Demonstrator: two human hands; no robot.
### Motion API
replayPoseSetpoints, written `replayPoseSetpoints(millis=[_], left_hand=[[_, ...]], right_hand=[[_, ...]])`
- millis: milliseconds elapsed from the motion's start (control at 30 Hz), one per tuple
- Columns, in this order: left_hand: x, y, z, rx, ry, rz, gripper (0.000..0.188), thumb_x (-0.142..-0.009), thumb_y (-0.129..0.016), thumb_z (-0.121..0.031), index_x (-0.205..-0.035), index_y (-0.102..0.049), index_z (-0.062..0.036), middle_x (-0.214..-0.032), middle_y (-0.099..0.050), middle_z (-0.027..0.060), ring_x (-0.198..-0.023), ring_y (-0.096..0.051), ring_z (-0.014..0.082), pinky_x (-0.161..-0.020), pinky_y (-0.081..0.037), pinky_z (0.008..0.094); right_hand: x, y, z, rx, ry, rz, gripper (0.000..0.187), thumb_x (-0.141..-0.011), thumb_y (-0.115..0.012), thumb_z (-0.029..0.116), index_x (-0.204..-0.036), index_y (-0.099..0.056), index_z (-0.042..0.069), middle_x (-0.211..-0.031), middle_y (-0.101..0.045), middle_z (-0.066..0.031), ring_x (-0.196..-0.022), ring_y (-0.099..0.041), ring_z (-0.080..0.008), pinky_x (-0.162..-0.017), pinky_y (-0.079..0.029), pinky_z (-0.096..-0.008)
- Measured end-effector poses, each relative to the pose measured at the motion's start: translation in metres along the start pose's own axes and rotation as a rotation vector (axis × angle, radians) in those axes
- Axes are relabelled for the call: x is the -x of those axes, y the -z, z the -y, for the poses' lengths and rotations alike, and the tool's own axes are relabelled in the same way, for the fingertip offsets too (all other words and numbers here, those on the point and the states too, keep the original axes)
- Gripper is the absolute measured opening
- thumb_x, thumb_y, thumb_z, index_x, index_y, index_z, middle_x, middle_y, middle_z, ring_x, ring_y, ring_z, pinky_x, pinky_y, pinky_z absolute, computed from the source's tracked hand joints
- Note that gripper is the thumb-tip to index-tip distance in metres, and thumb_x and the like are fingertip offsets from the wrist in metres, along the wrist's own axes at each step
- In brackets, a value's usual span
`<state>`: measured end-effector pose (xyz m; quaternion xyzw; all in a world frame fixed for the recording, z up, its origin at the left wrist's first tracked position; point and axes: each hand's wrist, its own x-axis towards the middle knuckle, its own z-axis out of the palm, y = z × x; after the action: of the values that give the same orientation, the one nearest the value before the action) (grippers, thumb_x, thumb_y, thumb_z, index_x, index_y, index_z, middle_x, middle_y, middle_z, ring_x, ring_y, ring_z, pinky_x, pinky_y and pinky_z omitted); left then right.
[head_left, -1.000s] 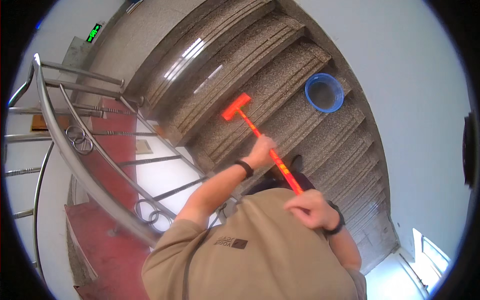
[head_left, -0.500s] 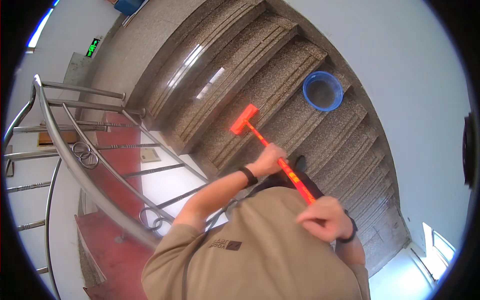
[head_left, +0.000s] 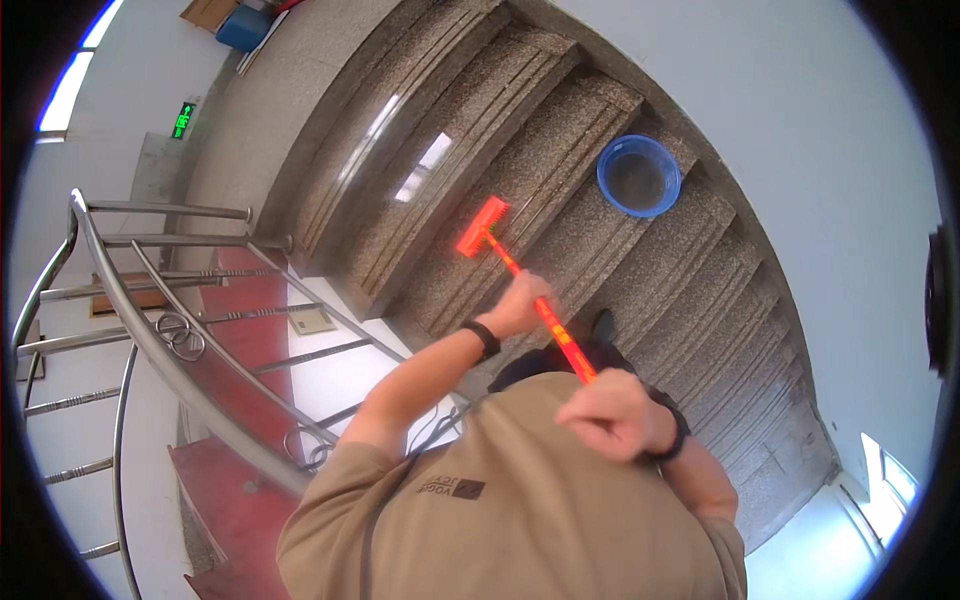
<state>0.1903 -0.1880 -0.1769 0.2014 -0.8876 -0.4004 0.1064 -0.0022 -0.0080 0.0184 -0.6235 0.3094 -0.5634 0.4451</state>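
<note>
A long-handled orange scrub brush (head_left: 566,343) slants across the speckled stone stairs (head_left: 545,130), its bristled head (head_left: 483,227) down on a step. Partway along the handle, my left hand (head_left: 525,303) wraps round it. My right hand (head_left: 612,415) is closed over the top end of the handle, close to my chest. A blue round basin (head_left: 640,177) holding greyish liquid stands on a step to the right of the brush head.
A metal railing (head_left: 140,320) curves along the left, above reddish lower stairs (head_left: 235,410). A white wall (head_left: 800,130) borders the right side. My dark shoe (head_left: 603,325) shows near the handle. A blue container (head_left: 243,28) stands on the far landing.
Both hands and the brush have shifted a little left and farther away, still gripping the handle. The whole view has turned slightly; the basin appears in the same place on its step.
</note>
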Motion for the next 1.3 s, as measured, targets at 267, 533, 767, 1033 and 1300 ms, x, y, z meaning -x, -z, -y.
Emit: replayPoseSetpoints(millis=[267, 533, 767, 1033, 1300], left_hand=[[0.003, 0.01, 0.077, -0.229, 0.017, 0.057, 0.029, -0.075, -0.075, -0.02, -0.062, -0.053, -0.007, -0.069, -0.057, 0.0132, -0.075, -0.058, 0.0373, -0.069, -0.043, 0.0496], [-0.019, -0.035, -0.013, -0.106, 0.012, 0.072, 0.023, -0.076, -0.073, -0.017, -0.062, -0.056, -0.0084, -0.07, -0.062, 0.0114, -0.079, -0.062, 0.0357, -0.075, -0.046, 0.0479], [-0.02, -0.033, -0.016, -0.17, 0.03, 0.043, 0.024, -0.079, -0.071, -0.017, -0.064, -0.055, -0.0077, -0.07, -0.06, 0.0124, -0.078, -0.06, 0.0362, -0.075, -0.044, 0.0496], [-0.014, 0.018, 0.092, -0.231, -0.007, 0.096, 0.027, -0.078, -0.073, -0.018, -0.064, -0.054, -0.0053, -0.072, -0.058, 0.0157, -0.076, -0.059, 0.0394, -0.067, -0.046, 0.0504], [-0.028, -0.006, 0.059, -0.256, -0.05, 0.159, 0.026, -0.081, -0.071, -0.022, -0.064, -0.057, -0.0067, -0.071, -0.062, 0.0156, -0.074, -0.062, 0.0389, -0.069, -0.048, 0.0497]], right_hand=[[-0.004, -0.002, -0.046, -0.039, -0.126, 0.024, 0.01, -0.086, -0.064, 0.002, -0.093, -0.07, 0.005, -0.065, -0.06, -0.0092, -0.052, -0.06, -0.0204, -0.052, -0.046, -0.0314], [0.027, 0.036, 0.033, 0.047, -0.123, 0.008, 0.014, -0.083, -0.064, -0.001, -0.092, -0.073, 0.005, -0.064, -0.063, -0.0064, -0.051, -0.06, -0.0205, -0.05, -0.046, -0.0304], [0.025, 0.026, 0.028, 0.056, -0.116, -0.037, 0.012, -0.083, -0.064, 0.0, -0.09, -0.07, 0.006, -0.061, -0.06, -0.0061, -0.049, -0.059, -0.02, -0.048, -0.045, -0.031], [-0.007, -0.005, -0.055, -0.001, -0.146, -0.103, 0.009, -0.088, -0.063, 0.002, -0.093, -0.07, 0.004, -0.065, -0.062, -0.0066, -0.053, -0.057, -0.0122, -0.051, -0.043, -0.0283], [0.013, 0.014, -0.023, 0.042, -0.186, -0.143, 0.01, -0.09, -0.062, 0.004, -0.094, -0.071, 0.004, -0.066, -0.063, -0.0041, -0.053, -0.056, -0.0104, -0.051, -0.042, -0.0268]])
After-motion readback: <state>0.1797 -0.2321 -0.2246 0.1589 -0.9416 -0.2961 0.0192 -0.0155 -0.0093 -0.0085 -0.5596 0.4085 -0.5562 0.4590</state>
